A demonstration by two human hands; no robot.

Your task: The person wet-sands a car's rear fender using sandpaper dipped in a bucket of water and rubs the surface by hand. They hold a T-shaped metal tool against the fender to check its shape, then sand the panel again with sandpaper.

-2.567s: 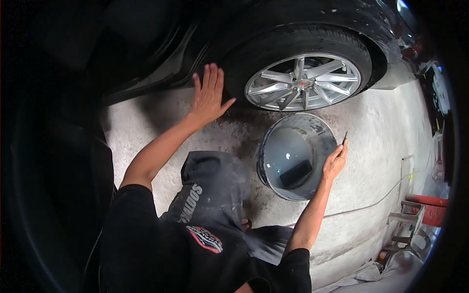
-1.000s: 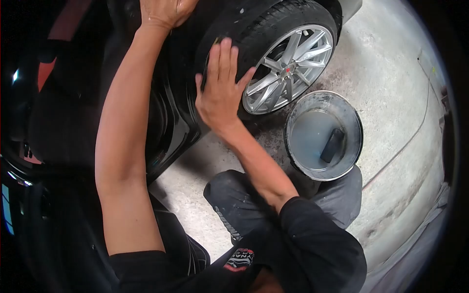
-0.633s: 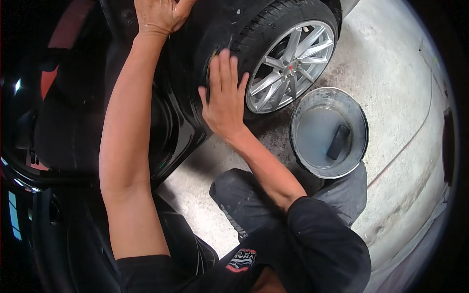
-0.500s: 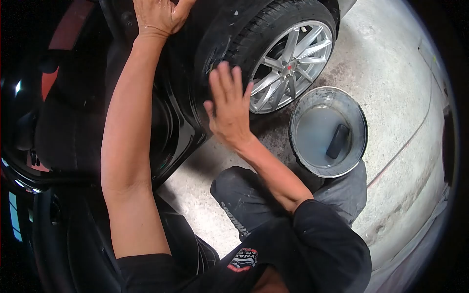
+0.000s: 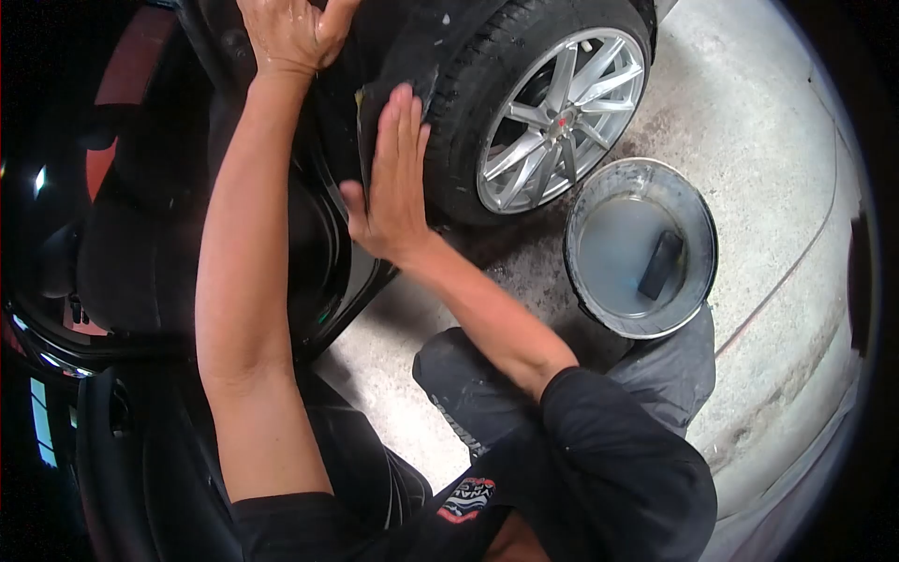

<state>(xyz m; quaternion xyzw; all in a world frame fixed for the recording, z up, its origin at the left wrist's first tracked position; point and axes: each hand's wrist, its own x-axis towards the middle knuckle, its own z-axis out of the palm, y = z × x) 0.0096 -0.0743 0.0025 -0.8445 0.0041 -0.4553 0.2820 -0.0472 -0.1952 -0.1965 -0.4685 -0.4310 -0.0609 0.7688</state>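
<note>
My left hand (image 5: 292, 33), wet on its back, reaches to the top edge of the view over the dark car body (image 5: 389, 42). Its thumb stands apart, while the fingertips are cut off. Lower down, my right hand (image 5: 398, 183) is held flat against the car's side behind the open doorway, fingers stretched upward and thumb out. Beside these fingers runs a dark flat edge (image 5: 363, 140) with a small yellowish tip; whether it is a loose sheet or part of the panel I cannot tell. The tyre (image 5: 454, 140) is just right of my right hand.
A silver spoked wheel (image 5: 562, 122) stands at upper centre. Below it, a bucket (image 5: 573, 267) of cloudy water holds a dark oblong block (image 5: 661, 266). My bent knee is close to the bucket. The dark car interior (image 5: 140, 225) lies left, and concrete floor (image 5: 768, 169) stretches right.
My right hand has moved left and slightly up and turned more edge-on to the view. The dark edge with the yellowish tip now shows beside it. My left hand has shifted slightly left.
</note>
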